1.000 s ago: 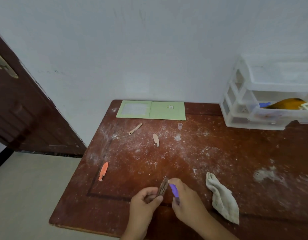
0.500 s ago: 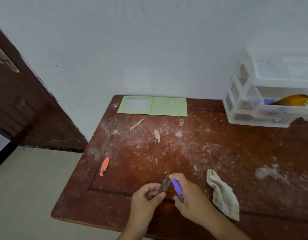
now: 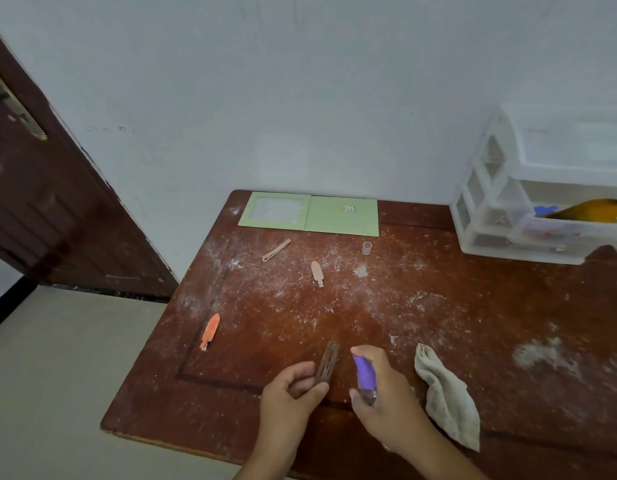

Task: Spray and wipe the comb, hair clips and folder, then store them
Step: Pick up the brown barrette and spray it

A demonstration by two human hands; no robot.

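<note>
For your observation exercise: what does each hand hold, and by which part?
The left hand pinches the brown hair clip by its lower end. The right hand grips the purple spray bottle around its body, fingers curled.

Home room — door (image 3: 40,188), scuffed table (image 3: 473,323)

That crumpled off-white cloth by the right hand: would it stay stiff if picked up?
Probably not. The crumpled off-white cloth lies in soft folds on the dusty brown wooden table, so it would likely droop. It looks thin, so probably light, and unlikely to roll.
</note>
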